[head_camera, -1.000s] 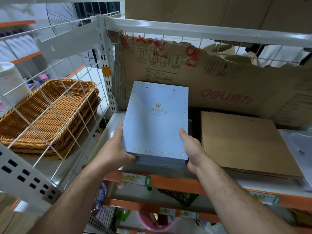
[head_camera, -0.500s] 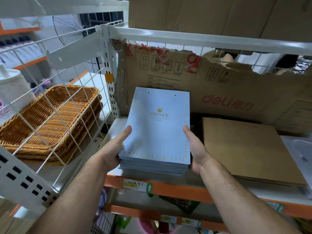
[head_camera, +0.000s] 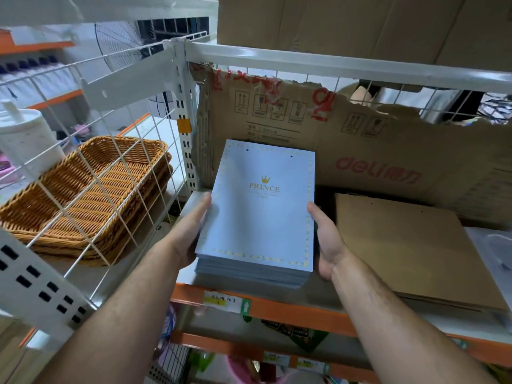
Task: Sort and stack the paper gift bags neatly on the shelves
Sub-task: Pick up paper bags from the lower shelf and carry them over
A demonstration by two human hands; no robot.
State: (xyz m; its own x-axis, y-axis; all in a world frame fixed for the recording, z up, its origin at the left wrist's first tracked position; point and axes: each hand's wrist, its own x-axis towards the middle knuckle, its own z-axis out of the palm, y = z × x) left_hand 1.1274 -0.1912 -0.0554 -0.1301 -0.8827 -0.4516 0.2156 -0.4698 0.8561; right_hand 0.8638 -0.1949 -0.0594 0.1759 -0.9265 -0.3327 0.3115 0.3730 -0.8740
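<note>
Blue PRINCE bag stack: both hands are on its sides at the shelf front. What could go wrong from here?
1. The blue PRINCE bag stack sits right at the shelf's orange front edge; a pull towards you could tip it off.
2. Its lower bags look slightly fanned at the front; the left hand and right hand press only the sides, so the front may end up uneven.

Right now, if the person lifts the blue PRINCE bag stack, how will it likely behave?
Many layers deep, the blue bag stack is probably heavy for its size. Its loose front-edge layers may slide unless the left hand and right hand press both sides.
</note>
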